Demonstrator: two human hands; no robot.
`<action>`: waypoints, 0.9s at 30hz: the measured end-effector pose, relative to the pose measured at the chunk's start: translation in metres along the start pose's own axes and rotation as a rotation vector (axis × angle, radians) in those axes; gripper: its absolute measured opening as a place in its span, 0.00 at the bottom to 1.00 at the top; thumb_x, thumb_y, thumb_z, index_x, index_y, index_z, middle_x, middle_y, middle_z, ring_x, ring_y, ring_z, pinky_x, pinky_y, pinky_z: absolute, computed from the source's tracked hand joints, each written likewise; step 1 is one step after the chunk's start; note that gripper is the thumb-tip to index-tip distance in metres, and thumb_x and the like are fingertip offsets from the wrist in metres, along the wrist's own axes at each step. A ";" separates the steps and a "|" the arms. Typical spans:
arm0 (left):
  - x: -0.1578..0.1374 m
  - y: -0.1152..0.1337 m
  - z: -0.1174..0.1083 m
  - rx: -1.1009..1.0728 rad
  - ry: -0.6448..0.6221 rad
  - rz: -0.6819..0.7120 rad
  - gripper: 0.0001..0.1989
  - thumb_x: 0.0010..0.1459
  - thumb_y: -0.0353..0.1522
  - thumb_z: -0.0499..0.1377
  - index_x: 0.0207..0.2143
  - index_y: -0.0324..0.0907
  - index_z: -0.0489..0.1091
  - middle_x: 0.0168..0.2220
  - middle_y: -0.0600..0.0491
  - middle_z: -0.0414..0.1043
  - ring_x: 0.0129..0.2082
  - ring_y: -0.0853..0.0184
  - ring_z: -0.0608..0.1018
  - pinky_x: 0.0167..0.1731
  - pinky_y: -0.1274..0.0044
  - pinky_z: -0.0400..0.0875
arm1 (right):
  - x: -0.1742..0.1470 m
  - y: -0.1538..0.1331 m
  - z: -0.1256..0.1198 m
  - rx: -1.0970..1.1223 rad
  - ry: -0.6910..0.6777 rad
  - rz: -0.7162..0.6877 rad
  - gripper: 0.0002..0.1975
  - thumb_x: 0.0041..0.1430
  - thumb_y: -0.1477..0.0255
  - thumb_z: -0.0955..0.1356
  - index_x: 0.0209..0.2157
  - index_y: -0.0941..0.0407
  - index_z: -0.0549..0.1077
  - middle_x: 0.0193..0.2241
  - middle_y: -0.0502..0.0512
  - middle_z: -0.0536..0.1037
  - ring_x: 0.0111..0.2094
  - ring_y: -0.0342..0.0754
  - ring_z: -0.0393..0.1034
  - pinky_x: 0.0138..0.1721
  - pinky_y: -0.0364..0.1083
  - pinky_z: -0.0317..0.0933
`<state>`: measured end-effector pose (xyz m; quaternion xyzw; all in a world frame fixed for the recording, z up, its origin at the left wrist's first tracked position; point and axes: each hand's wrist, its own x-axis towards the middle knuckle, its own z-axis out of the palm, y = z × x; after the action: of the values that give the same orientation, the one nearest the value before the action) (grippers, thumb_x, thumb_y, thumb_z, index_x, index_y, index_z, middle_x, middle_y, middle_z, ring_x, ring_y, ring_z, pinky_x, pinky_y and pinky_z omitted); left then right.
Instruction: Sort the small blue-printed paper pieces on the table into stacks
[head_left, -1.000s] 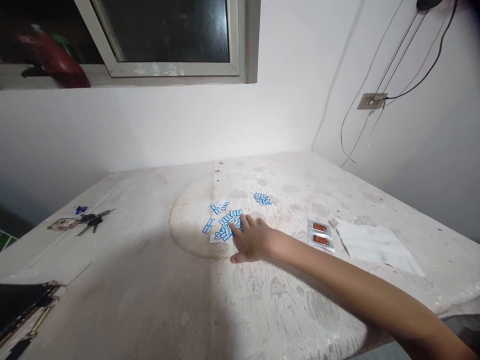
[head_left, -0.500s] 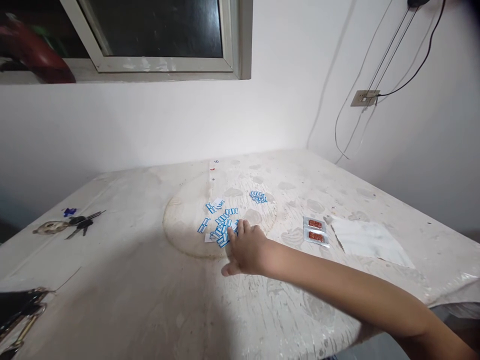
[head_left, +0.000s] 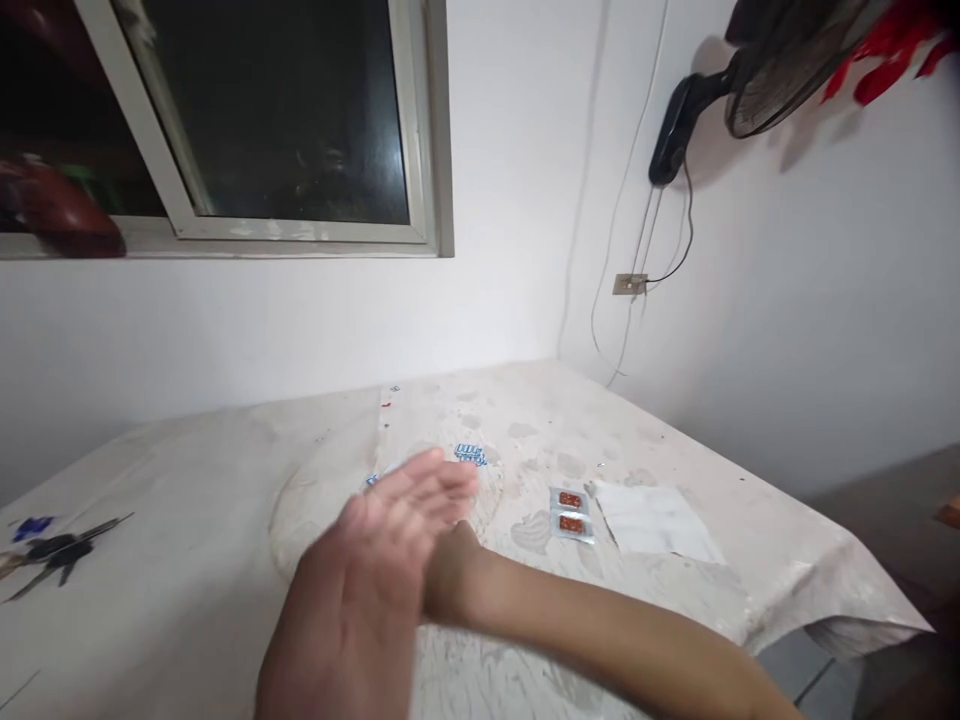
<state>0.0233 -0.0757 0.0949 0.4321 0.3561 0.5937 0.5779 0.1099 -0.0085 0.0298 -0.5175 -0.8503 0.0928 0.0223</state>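
Observation:
My left hand (head_left: 375, 545) is large in the foreground, slightly blurred, its palm turned to the right and its fingers stretched out toward the upper right. Nothing shows in it. Coming in from the lower right, my right hand (head_left: 448, 570) is low over the table, mostly covered by the left hand; its fingers are hidden. Whether the two touch, I cannot tell. A small piece with blue outlines (head_left: 372, 480) peeks out beyond my left hand. Behind the fingertips lies a separate cluster of blue-outlined pieces (head_left: 470, 454).
Two joined foil packets with red-brown windows (head_left: 571, 515) lie right of my hands, beside a white sheet (head_left: 656, 522). Keys (head_left: 64, 548) and a blue-purple piece (head_left: 31, 527) rest at the left. A fan (head_left: 772, 85) hangs on the wall above the covered table (head_left: 187, 500).
My left hand has come into view from below, in front of my right hand. It covers most of the pile of blue-outlined pieces. The view has tilted up and turned right, showing the fan.

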 end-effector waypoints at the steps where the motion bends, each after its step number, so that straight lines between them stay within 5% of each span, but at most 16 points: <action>1: 0.015 0.009 0.009 0.005 0.025 0.020 0.19 0.53 0.40 0.50 0.43 0.40 0.69 0.41 0.49 0.73 0.46 0.59 0.71 0.43 0.69 0.69 | -0.003 0.003 -0.001 -0.047 0.014 0.011 0.39 0.48 0.54 0.66 0.51 0.71 0.62 0.48 0.82 0.64 0.50 0.71 0.58 0.40 0.65 0.57; 3: 0.046 0.008 0.009 0.068 0.060 -0.037 0.14 0.51 0.36 0.52 0.36 0.37 0.70 0.33 0.48 0.74 0.40 0.63 0.74 0.41 0.73 0.69 | -0.010 0.010 -0.004 -0.141 0.063 0.016 0.32 0.52 0.54 0.63 0.47 0.68 0.66 0.43 0.75 0.69 0.46 0.64 0.63 0.38 0.57 0.61; 6: 0.079 -0.018 -0.023 0.191 0.095 -0.246 0.13 0.49 0.36 0.52 0.31 0.36 0.69 0.28 0.48 0.72 0.32 0.65 0.75 0.35 0.75 0.70 | -0.018 0.026 -0.004 -0.202 0.212 -0.105 0.21 0.59 0.59 0.58 0.43 0.61 0.69 0.39 0.66 0.71 0.41 0.57 0.64 0.35 0.52 0.62; 10: 0.084 -0.045 -0.059 0.601 0.057 -0.052 0.14 0.47 0.39 0.53 0.28 0.37 0.69 0.26 0.51 0.71 0.32 0.64 0.73 0.34 0.75 0.67 | -0.019 0.048 0.004 -0.193 0.311 -0.195 0.13 0.61 0.68 0.57 0.38 0.58 0.69 0.37 0.62 0.69 0.39 0.52 0.62 0.36 0.49 0.60; 16: 0.073 -0.048 -0.065 1.117 -0.263 0.190 0.14 0.52 0.41 0.52 0.32 0.42 0.69 0.35 0.52 0.71 0.38 0.63 0.71 0.40 0.73 0.65 | -0.015 0.057 0.013 -0.135 0.325 -0.185 0.10 0.60 0.71 0.59 0.38 0.59 0.67 0.37 0.61 0.68 0.38 0.50 0.60 0.36 0.47 0.57; 20: 0.073 -0.063 -0.072 1.222 -0.362 0.241 0.12 0.51 0.40 0.53 0.35 0.43 0.68 0.38 0.51 0.69 0.41 0.62 0.70 0.41 0.71 0.65 | -0.014 0.058 0.014 -0.103 0.344 -0.176 0.07 0.58 0.72 0.60 0.37 0.59 0.66 0.35 0.59 0.69 0.36 0.49 0.60 0.34 0.46 0.55; 27: 0.074 -0.070 -0.073 1.267 -0.353 0.282 0.10 0.53 0.36 0.52 0.35 0.42 0.69 0.36 0.51 0.71 0.39 0.63 0.71 0.39 0.72 0.65 | -0.008 0.068 0.012 0.164 0.391 -0.162 0.03 0.56 0.74 0.62 0.30 0.57 0.66 0.30 0.54 0.70 0.33 0.45 0.61 0.31 0.42 0.52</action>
<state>-0.0145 0.0093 0.0108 0.8208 0.4759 0.2603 0.1790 0.1712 0.0130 0.0062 -0.4519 -0.8583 0.0575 0.2362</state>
